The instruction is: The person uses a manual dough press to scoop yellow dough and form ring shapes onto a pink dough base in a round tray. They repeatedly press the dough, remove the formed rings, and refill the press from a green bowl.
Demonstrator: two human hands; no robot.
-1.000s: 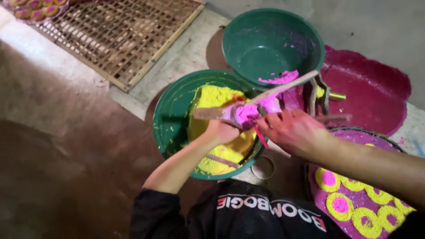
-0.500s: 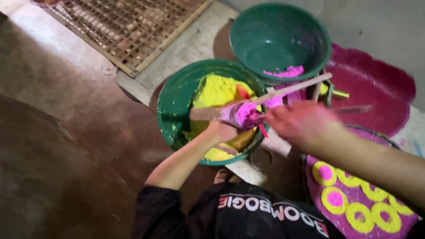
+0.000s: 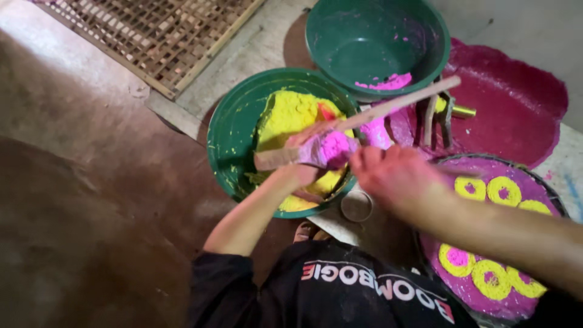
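My left hand (image 3: 299,175) grips a long wooden stick (image 3: 388,109) from below, with a lump of pink dough (image 3: 333,148) pressed against it. Hand and lump hover over a green basin (image 3: 228,143) that holds yellow dough (image 3: 290,114). My right hand (image 3: 395,177) is blurred; its fingertips sit right beside the pink lump. Whether it holds anything is unclear.
A second green basin (image 3: 425,58) with a smear of pink dough (image 3: 388,81) stands behind. A round tray (image 3: 546,200) of pink and yellow rings (image 3: 503,189) lies at the right, by a magenta mat (image 3: 516,103) and a small press tool (image 3: 438,116). A bamboo lattice rack (image 3: 152,30) lies at top left.
My left hand keeps the stick and pink lump over the yellow basin. My right hand has shifted slightly toward the lump, and the view has drifted a little.
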